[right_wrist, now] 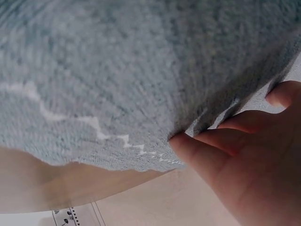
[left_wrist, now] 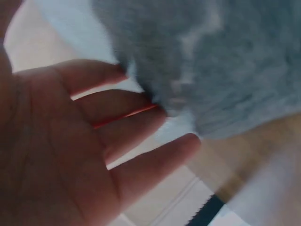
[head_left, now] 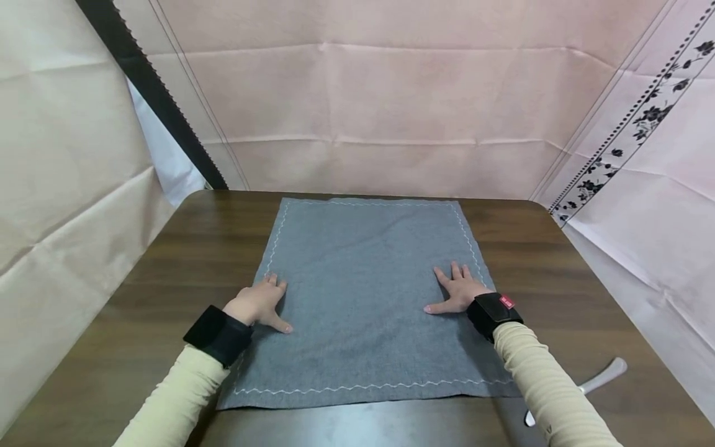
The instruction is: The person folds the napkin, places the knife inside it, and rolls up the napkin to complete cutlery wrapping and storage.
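As the cloth (head_left: 357, 298) lies spread on the table (head_left: 145, 323), the left hand (head_left: 259, 304) and right hand (head_left: 459, 293), fingers apart, touch it near opposite edges, probably smoothing; next calls for easing out ripples. Left-wrist blur obscures pressure.

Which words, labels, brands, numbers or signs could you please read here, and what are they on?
No text can be read for certain.
Red tag on the right wrist's black band: pale marks, too small to read.
Right sleeve: small dark mark, too small to make out.
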A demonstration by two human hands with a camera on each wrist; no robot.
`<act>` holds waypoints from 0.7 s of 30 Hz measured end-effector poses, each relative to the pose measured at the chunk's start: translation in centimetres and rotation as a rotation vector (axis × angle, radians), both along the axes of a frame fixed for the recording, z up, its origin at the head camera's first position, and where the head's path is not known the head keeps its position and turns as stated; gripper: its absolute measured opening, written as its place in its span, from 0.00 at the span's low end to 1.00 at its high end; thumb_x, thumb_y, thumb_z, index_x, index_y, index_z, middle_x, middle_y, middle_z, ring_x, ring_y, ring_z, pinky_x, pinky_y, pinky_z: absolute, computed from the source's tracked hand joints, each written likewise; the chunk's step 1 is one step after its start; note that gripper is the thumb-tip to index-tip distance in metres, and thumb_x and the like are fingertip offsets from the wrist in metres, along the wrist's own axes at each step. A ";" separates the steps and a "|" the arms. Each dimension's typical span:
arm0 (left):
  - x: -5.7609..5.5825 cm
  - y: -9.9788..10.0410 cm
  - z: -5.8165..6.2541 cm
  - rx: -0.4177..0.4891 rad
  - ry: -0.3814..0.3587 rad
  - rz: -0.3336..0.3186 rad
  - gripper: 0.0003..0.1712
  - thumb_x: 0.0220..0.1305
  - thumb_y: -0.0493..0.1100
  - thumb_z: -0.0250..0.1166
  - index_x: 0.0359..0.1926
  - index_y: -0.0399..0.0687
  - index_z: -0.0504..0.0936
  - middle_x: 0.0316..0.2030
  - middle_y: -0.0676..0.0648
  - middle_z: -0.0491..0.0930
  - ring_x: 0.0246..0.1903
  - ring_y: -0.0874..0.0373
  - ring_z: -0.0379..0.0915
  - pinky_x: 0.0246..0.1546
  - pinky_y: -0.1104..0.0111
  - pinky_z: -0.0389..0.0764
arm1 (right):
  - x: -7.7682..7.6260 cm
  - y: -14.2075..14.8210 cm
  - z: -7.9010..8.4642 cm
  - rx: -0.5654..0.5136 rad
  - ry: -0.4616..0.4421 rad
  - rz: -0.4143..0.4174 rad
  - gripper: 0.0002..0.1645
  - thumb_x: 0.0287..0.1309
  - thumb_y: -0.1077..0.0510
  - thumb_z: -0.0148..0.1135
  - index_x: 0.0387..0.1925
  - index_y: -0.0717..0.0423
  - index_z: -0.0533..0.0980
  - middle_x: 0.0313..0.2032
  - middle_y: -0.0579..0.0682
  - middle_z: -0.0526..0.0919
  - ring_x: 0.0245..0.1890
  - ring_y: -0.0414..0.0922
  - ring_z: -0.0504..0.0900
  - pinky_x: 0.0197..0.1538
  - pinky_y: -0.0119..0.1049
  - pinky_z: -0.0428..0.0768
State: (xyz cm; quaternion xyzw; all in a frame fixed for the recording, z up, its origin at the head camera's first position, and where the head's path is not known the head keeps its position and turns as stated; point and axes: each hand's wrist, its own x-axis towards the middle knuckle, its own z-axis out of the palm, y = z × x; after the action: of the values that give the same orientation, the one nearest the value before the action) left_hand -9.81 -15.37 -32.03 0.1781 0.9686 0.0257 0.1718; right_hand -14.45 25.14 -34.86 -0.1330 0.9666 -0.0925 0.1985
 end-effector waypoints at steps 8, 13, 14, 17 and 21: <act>4.9 -1.0 -0.2 0.061 0.050 -0.104 0.42 0.43 0.50 0.74 0.57 0.32 0.70 0.57 0.28 0.64 0.56 0.35 0.62 0.50 0.49 0.67 | 0.4 -0.3 -0.2 -0.004 -0.017 -0.011 0.64 0.43 0.26 0.57 0.69 0.60 0.45 0.65 0.74 0.37 0.63 0.71 0.36 0.57 0.66 0.51; 7.1 -2.1 -0.3 0.147 0.206 -0.234 0.20 0.38 0.43 0.76 0.33 0.39 0.80 0.36 0.45 0.75 0.35 0.52 0.73 0.33 0.63 0.75 | 0.4 -0.3 0.1 -0.005 -0.016 -0.009 0.64 0.43 0.26 0.57 0.69 0.60 0.45 0.65 0.75 0.37 0.63 0.71 0.35 0.56 0.66 0.50; 7.4 -2.2 -0.3 0.178 0.210 -0.264 0.15 0.38 0.41 0.76 0.27 0.43 0.78 0.30 0.50 0.72 0.29 0.57 0.70 0.27 0.66 0.73 | 0.4 -0.3 0.1 0.000 -0.015 -0.007 0.64 0.43 0.26 0.57 0.69 0.60 0.45 0.65 0.74 0.37 0.63 0.71 0.35 0.57 0.66 0.50; 7.8 -2.6 -0.2 0.276 0.144 -0.342 0.16 0.41 0.31 0.70 0.16 0.51 0.71 0.20 0.58 0.62 0.20 0.66 0.57 0.18 0.74 0.62 | 0.3 -0.3 0.2 0.000 -0.006 0.002 0.64 0.43 0.26 0.57 0.69 0.61 0.46 0.64 0.75 0.37 0.63 0.72 0.36 0.56 0.66 0.50; 8.0 -2.8 0.1 0.313 0.003 -0.348 0.16 0.39 0.31 0.66 0.14 0.53 0.69 0.16 0.60 0.62 0.17 0.69 0.53 0.16 0.75 0.57 | 0.2 -0.4 0.2 -0.011 0.007 0.012 0.64 0.43 0.26 0.58 0.68 0.62 0.47 0.64 0.76 0.39 0.62 0.73 0.37 0.55 0.67 0.51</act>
State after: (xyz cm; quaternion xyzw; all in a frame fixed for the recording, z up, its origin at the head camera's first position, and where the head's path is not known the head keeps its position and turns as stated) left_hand -1.84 -18.13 -31.92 0.3667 0.9077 0.1454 0.1427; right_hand -14.22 24.71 -34.64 -0.1401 0.9660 -0.0959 0.1948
